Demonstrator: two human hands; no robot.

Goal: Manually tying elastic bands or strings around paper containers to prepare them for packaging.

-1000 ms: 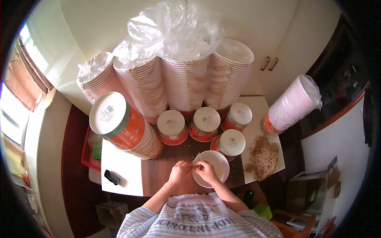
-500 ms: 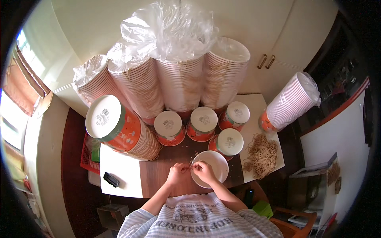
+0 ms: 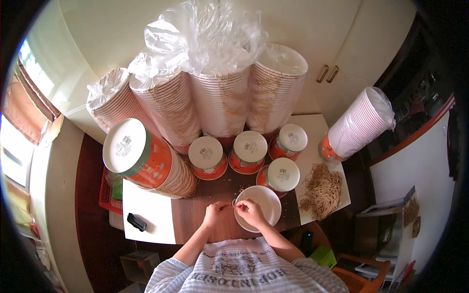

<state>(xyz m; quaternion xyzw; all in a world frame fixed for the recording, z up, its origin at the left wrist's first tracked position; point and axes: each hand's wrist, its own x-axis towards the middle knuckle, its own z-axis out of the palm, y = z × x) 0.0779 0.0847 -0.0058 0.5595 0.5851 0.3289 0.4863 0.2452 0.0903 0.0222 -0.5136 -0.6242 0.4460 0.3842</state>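
Both hands meet at the near rim of a white paper bowl (image 3: 259,206) on the worktop (image 3: 205,219). The left hand (image 3: 215,212) and right hand (image 3: 249,211) pinch a thin string (image 3: 233,205) between fingertips, stretched taut for working. 4 capped orange cups (image 3: 248,152) stand just behind, and a heap of tan strings (image 3: 322,189) lies to the right within reach.

Black device (image 3: 137,222) on white board; red basket (image 3: 105,193) at table's left.

On the table (image 3: 205,219), a bowl (image 3: 264,205) sits before four capped cups (image 3: 249,151); rubber bands (image 3: 322,188) lie right, stacked cups (image 3: 220,105) behind.
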